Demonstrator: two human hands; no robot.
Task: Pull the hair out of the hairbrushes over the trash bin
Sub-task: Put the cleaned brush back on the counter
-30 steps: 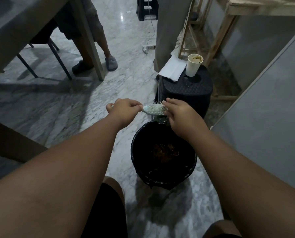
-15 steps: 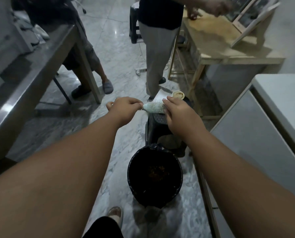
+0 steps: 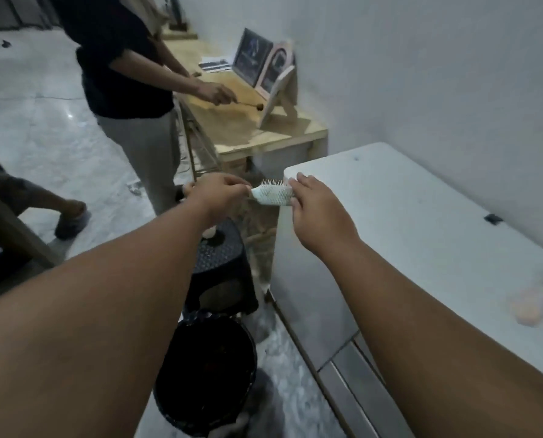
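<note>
A pale green hairbrush (image 3: 271,194) is held level between both hands, bristles pointing away from me. My left hand (image 3: 216,192) grips its handle, which is hidden in the fist. My right hand (image 3: 314,207) holds the brush head, fingers curled over its far end. The black trash bin (image 3: 207,368) stands on the floor well below and nearer to me, partly behind my left forearm, with dark hair inside. The brush is raised beside the corner of a white appliance top (image 3: 421,222).
A black plastic stool (image 3: 222,257) with a cup on it stands just beyond the bin. A standing person (image 3: 131,90) works at a wooden table (image 3: 248,121) ahead. Another person's leg and slipper (image 3: 71,216) are at left. A blurred pale object (image 3: 535,301) lies on the white top.
The view has swung up and to the right. The brush, still held in both hands, has moved away from above the bin to beside the white top's corner.
</note>
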